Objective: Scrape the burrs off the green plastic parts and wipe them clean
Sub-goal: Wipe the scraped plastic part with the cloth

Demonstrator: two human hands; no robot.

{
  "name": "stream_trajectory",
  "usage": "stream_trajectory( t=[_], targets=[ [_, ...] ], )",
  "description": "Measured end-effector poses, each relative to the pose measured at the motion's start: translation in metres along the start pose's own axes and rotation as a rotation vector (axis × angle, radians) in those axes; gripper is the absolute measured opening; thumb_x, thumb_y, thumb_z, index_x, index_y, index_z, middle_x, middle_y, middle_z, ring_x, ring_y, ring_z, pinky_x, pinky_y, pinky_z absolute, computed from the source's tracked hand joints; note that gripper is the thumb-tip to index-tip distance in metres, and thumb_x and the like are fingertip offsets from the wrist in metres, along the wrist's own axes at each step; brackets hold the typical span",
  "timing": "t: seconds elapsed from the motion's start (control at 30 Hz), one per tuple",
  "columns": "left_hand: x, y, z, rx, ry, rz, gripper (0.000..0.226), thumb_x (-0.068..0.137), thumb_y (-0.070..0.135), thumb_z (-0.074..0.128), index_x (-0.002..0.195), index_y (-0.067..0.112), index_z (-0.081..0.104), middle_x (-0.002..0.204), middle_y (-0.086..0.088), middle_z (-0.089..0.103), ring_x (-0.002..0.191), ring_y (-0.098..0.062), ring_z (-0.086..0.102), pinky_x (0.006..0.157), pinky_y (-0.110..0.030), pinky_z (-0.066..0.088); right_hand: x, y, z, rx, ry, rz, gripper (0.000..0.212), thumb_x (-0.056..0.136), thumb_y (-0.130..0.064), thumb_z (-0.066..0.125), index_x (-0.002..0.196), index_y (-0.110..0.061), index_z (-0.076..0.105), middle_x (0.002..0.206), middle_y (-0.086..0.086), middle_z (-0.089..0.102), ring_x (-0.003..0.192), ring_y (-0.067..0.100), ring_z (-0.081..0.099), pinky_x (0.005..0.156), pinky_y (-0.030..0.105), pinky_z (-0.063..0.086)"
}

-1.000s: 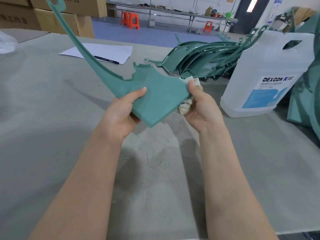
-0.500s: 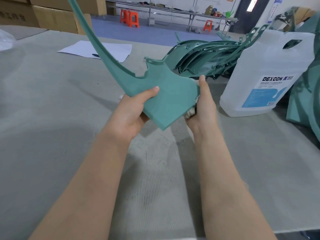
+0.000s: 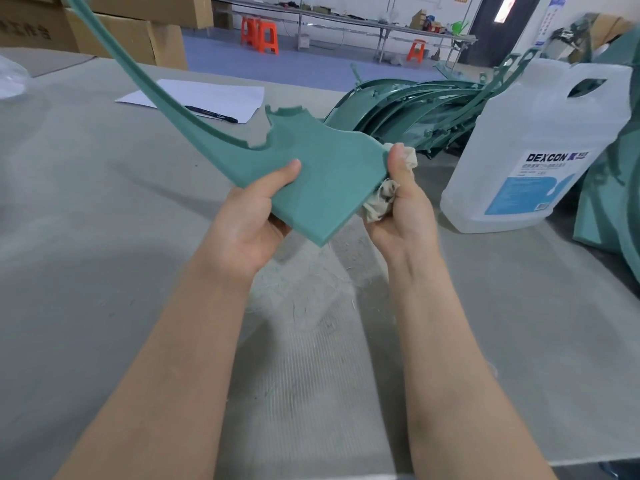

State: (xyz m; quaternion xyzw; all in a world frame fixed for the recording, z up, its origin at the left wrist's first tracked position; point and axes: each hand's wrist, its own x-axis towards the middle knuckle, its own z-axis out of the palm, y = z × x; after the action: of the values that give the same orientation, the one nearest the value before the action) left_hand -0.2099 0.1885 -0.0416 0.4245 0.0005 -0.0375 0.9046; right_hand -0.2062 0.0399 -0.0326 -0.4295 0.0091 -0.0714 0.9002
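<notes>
Compared with a moment ago, the right thumb sits lower on the panel's right corner and more of the crumpled rag shows above and below it, while the panel's long arm leans further to the upper left. At the left hand (image 3: 247,220), the thumb lies flat across the face of the green plastic part (image 3: 322,171) and the remaining fingers curl out of sight behind it, so the hand grips the part by its lower left edge. At the right hand (image 3: 403,206), the thumb presses a beige rag (image 3: 381,200) against the part's right edge, and the fingers are clenched round the bunched cloth, which pokes out above the thumb tip and below the palm. Held between both hands, the part hangs in the air above the worktop (image 3: 104,237), its broad flat end toward the viewer and its thin curved arm sweeping up past the top left of the frame. Beneath the hands, fine pale shavings (image 3: 322,306) are scattered over the grey felt-like surface. Farther back to the right lies a pile of green parts (image 3: 415,105), and just beside it stands a translucent jug (image 3: 540,147) with a blue and white DEXCON label. Behind the raised part, a sheet of paper (image 3: 207,98) rests on the worktop with a black pen (image 3: 211,114) on it. Cardboard boxes (image 3: 138,32) stand at the far left.
</notes>
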Motion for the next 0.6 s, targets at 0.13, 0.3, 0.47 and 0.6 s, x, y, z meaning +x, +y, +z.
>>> stream_trajectory(
  t=[0.13, 0.3, 0.47, 0.6],
  targets=[
    [0.0, 0.003, -0.003, -0.017, 0.083, -0.071, 0.029, 0.089, 0.006, 0.061, 0.118, 0.007, 0.064, 0.107, -0.006, 0.073, 0.095, -0.018, 0.071, 0.076, -0.03, 0.059, 0.002, 0.003, -0.003, -0.194, 0.014, -0.052, 0.026, 0.1, -0.031, 0.052, 0.108, -0.009, 0.06, 0.105, 0.013, 0.07, 0.091, 0.024, 0.068, 0.079, 0.038, 0.055],
    [0.0, 0.007, -0.006, -0.045, 0.134, -0.093, 0.023, 0.088, 0.004, 0.06, 0.111, 0.007, 0.065, 0.1, -0.005, 0.074, 0.082, -0.016, 0.073, 0.071, -0.028, 0.06, -0.001, 0.01, 0.0, -0.435, 0.03, -0.093, 0.041, 0.101, -0.044, 0.045, 0.096, -0.006, 0.059, 0.057, 0.003, 0.036, 0.043, 0.012, 0.03, 0.043, 0.023, 0.022],
    [0.002, 0.003, -0.004, -0.041, 0.082, -0.07, 0.024, 0.09, 0.005, 0.059, 0.114, 0.009, 0.064, 0.107, -0.005, 0.073, 0.095, -0.018, 0.071, 0.077, -0.031, 0.059, 0.005, 0.011, 0.0, -0.198, 0.166, 0.056, 0.048, 0.098, -0.055, 0.042, 0.085, -0.015, 0.065, 0.066, -0.001, 0.063, 0.058, 0.015, 0.057, 0.051, 0.023, 0.043],
    [0.002, 0.002, -0.004, 0.004, 0.078, -0.034, 0.032, 0.089, 0.005, 0.06, 0.121, 0.008, 0.062, 0.111, -0.006, 0.072, 0.098, -0.019, 0.07, 0.075, -0.031, 0.059, 0.005, 0.003, -0.008, 0.221, 0.059, 0.101, 0.057, 0.099, -0.056, 0.037, 0.097, -0.006, 0.065, 0.099, 0.013, 0.069, 0.097, 0.028, 0.065, 0.1, 0.039, 0.047]
  ],
)
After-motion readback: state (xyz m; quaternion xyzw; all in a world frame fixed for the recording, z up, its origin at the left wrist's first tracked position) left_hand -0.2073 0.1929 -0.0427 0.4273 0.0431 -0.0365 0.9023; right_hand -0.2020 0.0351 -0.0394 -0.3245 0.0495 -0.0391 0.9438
